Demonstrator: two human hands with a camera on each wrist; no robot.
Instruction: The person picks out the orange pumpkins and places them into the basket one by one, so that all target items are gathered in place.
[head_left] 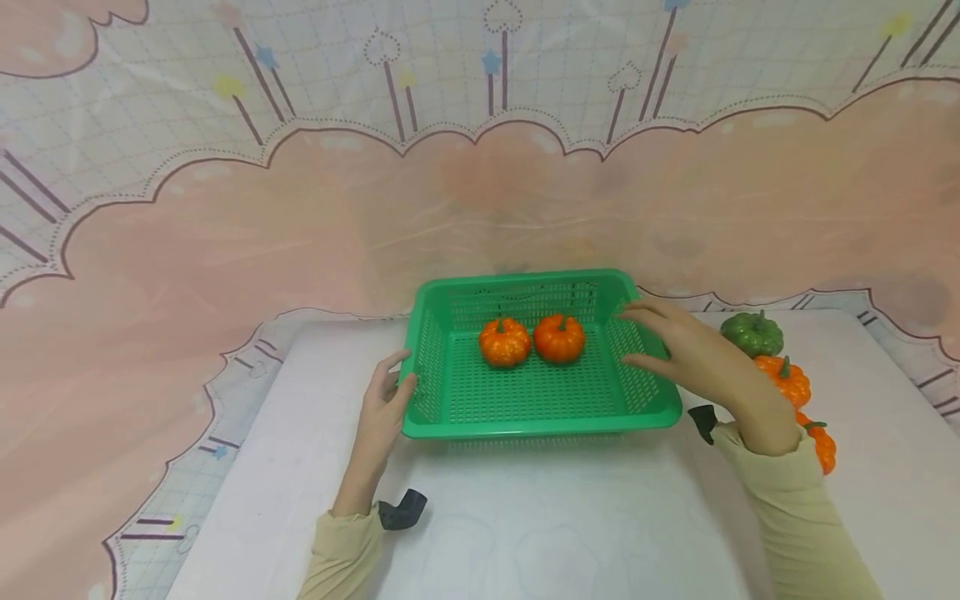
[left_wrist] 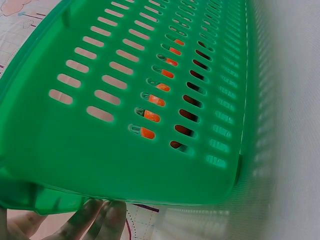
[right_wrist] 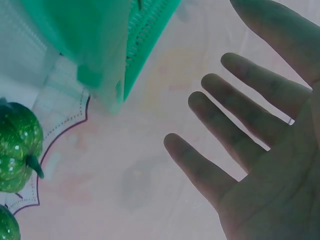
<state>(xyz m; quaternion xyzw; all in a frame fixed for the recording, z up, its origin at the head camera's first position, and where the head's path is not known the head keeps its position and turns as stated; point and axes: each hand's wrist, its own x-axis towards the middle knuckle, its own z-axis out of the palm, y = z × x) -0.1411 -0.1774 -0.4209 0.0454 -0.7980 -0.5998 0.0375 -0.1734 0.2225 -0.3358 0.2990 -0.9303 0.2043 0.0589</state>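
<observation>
Left grip (head_left: 381, 414) is touching the basket (head_left: 525, 428), hold unclear; right grip (head_left: 686, 346) is hovering wide. Both should be steadying opposite edges.

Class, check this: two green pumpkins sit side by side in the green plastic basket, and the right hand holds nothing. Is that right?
Only the pumpkins' colour is wrong: the head view shows two orange pumpkins side by side in the green plastic basket. The right hand holds nothing.
</observation>
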